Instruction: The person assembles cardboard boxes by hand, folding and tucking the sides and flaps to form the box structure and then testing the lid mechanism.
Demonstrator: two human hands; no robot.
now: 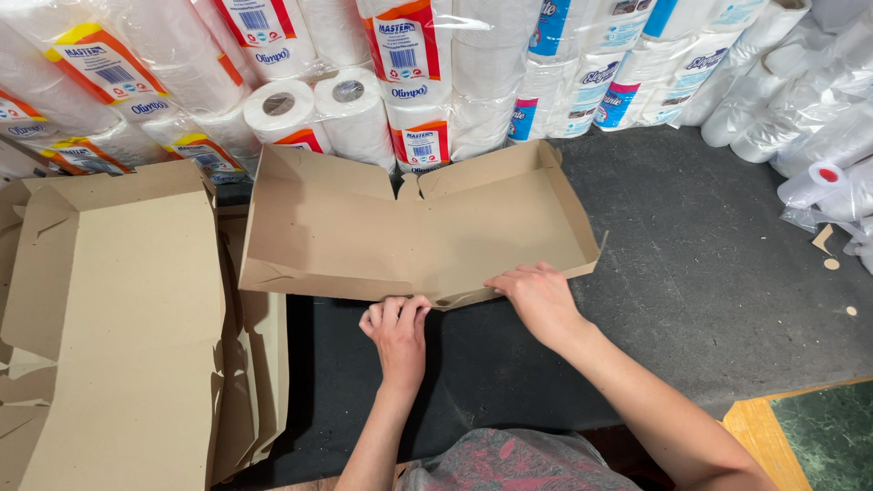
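A flat brown cardboard box blank lies on the dark grey mat, its side flaps partly raised. My left hand pinches the near edge of the blank at its middle, fingers curled over the fold. My right hand presses flat on the near right part of the same edge, fingers spread toward the left.
A stack of similar cardboard blanks lies at the left. Wrapped packs of paper rolls line the back. Clear-wrapped rolls pile up at the right. A yellow-edged green floor patch shows at bottom right.
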